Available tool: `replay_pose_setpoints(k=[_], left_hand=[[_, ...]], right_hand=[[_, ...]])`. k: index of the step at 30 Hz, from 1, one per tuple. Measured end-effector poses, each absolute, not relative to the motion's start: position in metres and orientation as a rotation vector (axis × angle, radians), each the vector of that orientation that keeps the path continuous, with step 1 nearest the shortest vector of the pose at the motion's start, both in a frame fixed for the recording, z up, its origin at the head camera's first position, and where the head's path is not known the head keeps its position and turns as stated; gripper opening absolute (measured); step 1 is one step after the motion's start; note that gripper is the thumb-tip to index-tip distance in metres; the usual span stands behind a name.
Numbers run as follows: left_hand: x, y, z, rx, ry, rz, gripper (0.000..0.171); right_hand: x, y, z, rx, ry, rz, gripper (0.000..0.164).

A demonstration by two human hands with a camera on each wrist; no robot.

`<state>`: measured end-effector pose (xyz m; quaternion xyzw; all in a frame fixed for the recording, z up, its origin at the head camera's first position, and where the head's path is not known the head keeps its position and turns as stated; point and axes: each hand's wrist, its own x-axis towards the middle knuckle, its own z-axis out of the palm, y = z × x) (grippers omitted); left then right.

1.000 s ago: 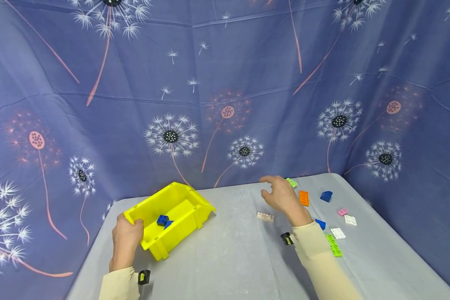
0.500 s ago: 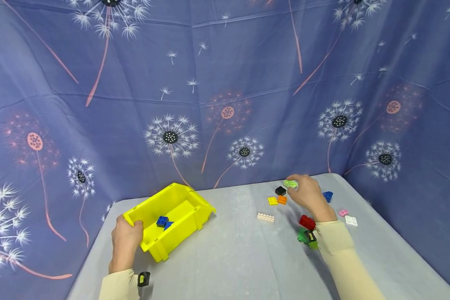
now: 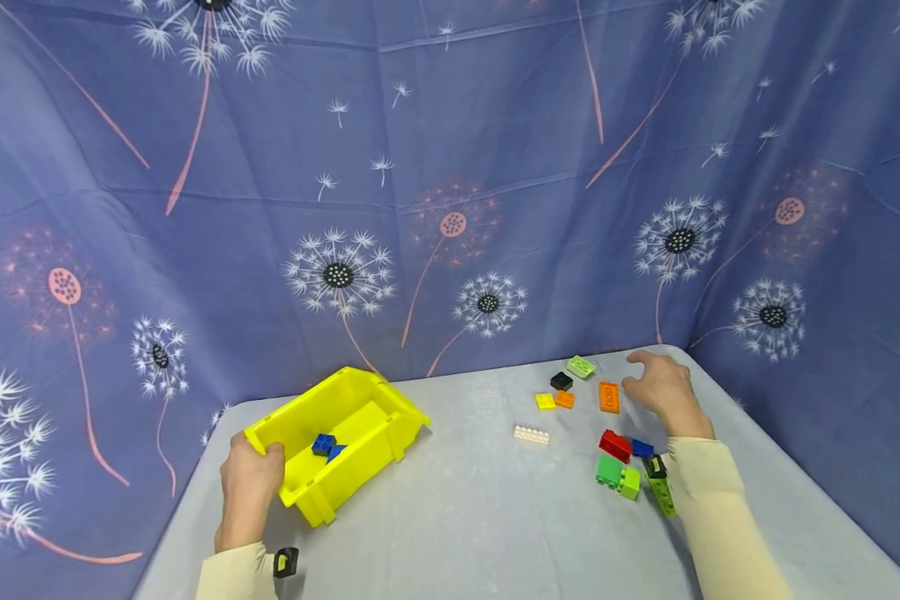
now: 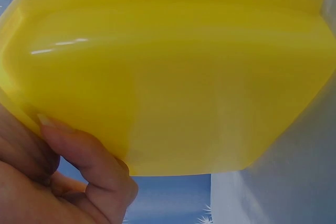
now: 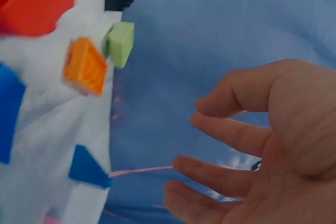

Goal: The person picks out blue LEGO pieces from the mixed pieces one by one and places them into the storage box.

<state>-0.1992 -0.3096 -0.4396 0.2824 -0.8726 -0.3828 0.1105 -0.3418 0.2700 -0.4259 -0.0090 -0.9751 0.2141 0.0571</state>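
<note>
My left hand grips the near-left rim of a yellow bin, thumb over the edge. The left wrist view shows my fingers bent at the bin's wall. Two blue toy bricks lie inside the bin. My right hand is over the back right of the table, fingers loosely bent and apart, holding nothing. Just left of it lies an orange brick. In the right wrist view a blue brick lies on the table near my fingers; in the head view my hand hides it.
Near the back edge are light green, black, yellow and small orange bricks. A pale studded brick lies nearer the middle. Red, green and lime bricks lie by my right forearm. A patterned curtain stands behind.
My right hand has moved right across the bricks, from the pale brick's side past the light green and orange ones, uncovering several. My left hand keeps its grip on the bin.
</note>
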Motion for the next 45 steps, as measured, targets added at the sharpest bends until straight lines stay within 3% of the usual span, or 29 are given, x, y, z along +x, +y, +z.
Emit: replay_pose_setpoints(k=[16, 37, 45], left_hand=[[-0.200, -0.307, -0.442, 0.815, -2.548, -1.067, 0.063], [-0.201, -0.308, -0.440, 0.821, -2.557, -1.095, 0.067], [-0.202, -0.309, -0.441, 0.829, -2.553, -1.107, 0.067]], right_hand=[[-0.360, 0.305, -0.458, -0.061, -3.121, 0.589, 0.066], [-0.360, 0.302, -0.471, -0.239, -3.175, 0.688, 0.061], [-0.361, 0.304, -0.470, -0.193, -3.230, 0.637, 0.053]])
